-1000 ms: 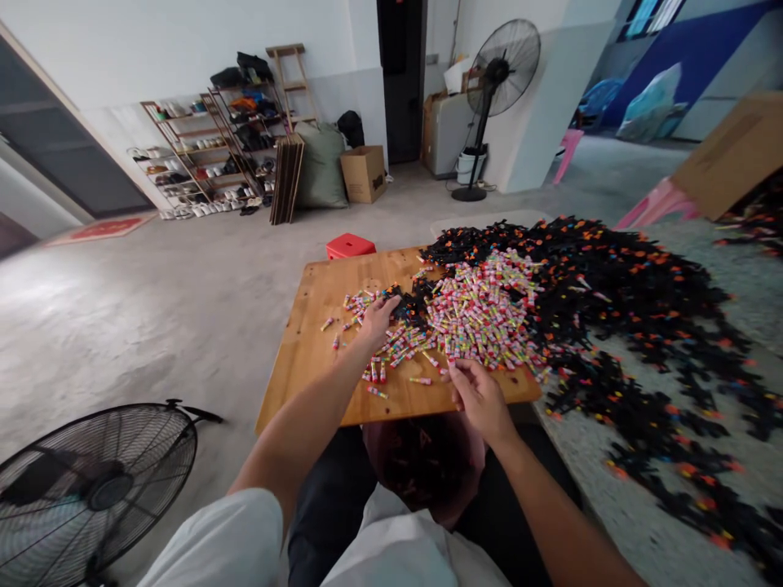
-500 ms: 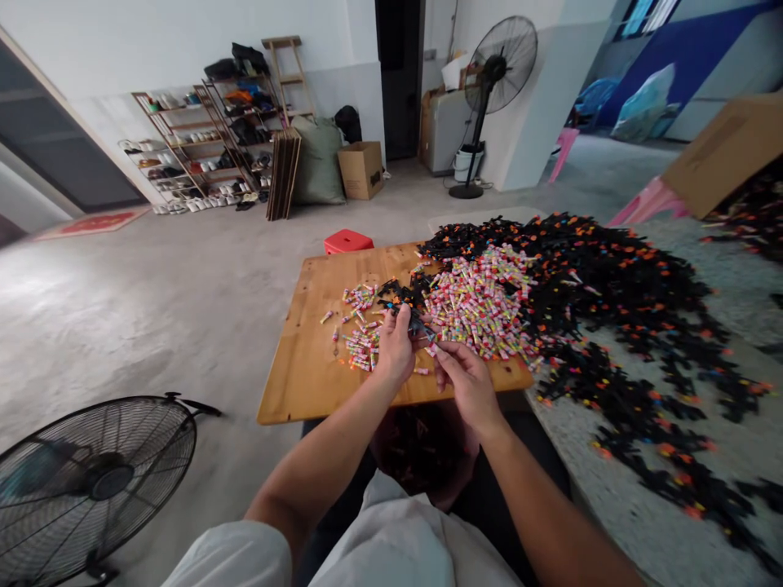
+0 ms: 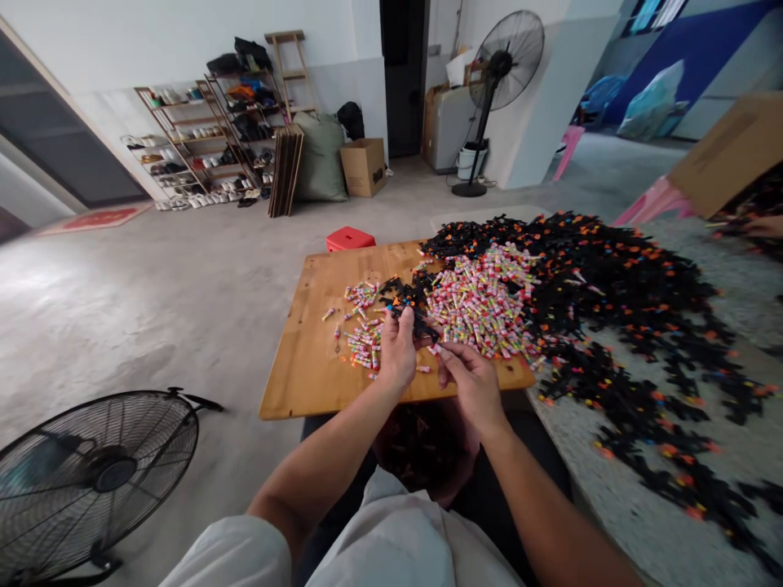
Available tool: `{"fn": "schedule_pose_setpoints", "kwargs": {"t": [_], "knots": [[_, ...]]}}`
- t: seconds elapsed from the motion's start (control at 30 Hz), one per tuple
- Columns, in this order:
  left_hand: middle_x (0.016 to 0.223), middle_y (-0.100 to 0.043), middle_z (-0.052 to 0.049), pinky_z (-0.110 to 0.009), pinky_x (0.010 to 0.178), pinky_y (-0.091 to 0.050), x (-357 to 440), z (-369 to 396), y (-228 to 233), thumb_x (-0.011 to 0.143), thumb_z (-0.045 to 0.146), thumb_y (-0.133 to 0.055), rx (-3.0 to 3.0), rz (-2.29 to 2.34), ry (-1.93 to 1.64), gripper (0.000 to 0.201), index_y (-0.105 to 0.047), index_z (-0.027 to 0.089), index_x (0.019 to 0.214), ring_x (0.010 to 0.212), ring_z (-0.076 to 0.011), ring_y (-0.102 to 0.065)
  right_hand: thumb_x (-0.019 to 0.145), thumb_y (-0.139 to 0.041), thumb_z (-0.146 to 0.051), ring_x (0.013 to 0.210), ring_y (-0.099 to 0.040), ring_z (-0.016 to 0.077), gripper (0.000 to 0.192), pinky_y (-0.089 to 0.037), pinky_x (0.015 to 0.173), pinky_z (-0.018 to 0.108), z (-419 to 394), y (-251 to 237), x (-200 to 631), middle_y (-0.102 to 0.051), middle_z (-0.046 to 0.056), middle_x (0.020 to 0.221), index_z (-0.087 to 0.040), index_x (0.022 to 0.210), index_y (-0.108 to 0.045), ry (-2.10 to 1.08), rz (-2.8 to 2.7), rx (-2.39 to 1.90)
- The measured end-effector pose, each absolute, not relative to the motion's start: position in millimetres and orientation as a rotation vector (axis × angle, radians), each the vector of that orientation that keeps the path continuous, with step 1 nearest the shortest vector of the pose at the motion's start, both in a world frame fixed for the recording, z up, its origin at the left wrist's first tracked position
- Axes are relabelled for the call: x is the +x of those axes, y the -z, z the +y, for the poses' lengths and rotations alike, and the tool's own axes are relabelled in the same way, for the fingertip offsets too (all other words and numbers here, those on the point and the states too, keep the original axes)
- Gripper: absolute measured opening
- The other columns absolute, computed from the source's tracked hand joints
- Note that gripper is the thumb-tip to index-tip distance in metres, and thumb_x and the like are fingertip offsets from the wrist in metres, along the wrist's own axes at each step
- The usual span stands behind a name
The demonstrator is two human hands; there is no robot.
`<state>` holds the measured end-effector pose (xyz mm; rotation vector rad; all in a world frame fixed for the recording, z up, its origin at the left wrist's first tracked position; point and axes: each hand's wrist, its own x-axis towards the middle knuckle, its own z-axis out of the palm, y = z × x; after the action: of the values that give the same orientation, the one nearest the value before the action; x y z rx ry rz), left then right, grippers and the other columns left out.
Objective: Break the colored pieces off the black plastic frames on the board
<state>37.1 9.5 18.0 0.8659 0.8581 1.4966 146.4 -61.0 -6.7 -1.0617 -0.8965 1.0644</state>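
Note:
My left hand (image 3: 399,350) is closed on a black toy gun (image 3: 423,328), thumb on top, above the wooden board (image 3: 287,359). Between the fingertips of my right hand (image 3: 470,379) is a small pink-and-white candy tube (image 3: 435,348), held against the toy gun's near end. Whether the two are joined I cannot tell. Beyond my hands lies a heap of similar candy tubes (image 3: 483,302), with a smaller scatter of tubes (image 3: 365,336) on the left. A few black toy guns (image 3: 400,291) lie just past my left hand.
A large pile of black toy guns with orange tips (image 3: 612,277) spreads over the stone surface (image 3: 648,489) at right. Below the board's near edge is a dark-filled container (image 3: 422,448). A fan (image 3: 110,473), red stool (image 3: 350,238) and another person's hand (image 3: 767,227) are nearby.
The toy gun and tube have turned slightly in my hands, which stay close together. Another person's hand has come into view at the right edge.

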Motion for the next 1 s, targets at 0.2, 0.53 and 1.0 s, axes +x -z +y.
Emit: {"fn": "schedule_pose_setpoints", "kwargs": {"t": [0.2,0.53,1.0], "knots": [[0.078,-0.067,0.000,-0.024,0.057,-0.055,36,6,-16,0.092,0.060,-0.067,0.933,0.902,-1.490,0.040,-0.057,0.021,0.098,0.063,-0.0139,-0.065,0.079,-0.084,-0.042,0.047,-0.054,0.0100,0.029,-0.048,0.047,0.024,-59,8,146,-0.065,-0.003,0.061,-0.018,0.095,-0.077,-1.186,-0.710,-1.006],[0.071,-0.064,0.002,-0.026,0.056,-0.056,41,-2,-19,0.093,0.057,-0.067,0.916,1.049,-1.536,0.039,-0.053,0.021,0.092,0.057,-0.0138,-0.063,0.076,-0.086,-0.042,0.050,-0.058,0.0111,0.032,-0.053,0.048,0.024,-65,6,131,-0.068,-0.001,0.064,-0.017,0.095,-0.078,-1.098,-0.614,-1.051],[0.076,-0.061,0.000,-0.026,0.067,-0.050,42,-6,-22,0.092,0.062,-0.068,0.878,1.140,-1.626,0.042,-0.059,0.021,0.095,0.073,-0.0168,-0.062,0.076,-0.085,-0.041,0.049,-0.053,0.0084,0.027,-0.047,0.045,0.021,-65,-1,122,-0.063,-0.003,0.063,-0.018,0.087,-0.076,-1.183,-0.531,-0.967]]}}
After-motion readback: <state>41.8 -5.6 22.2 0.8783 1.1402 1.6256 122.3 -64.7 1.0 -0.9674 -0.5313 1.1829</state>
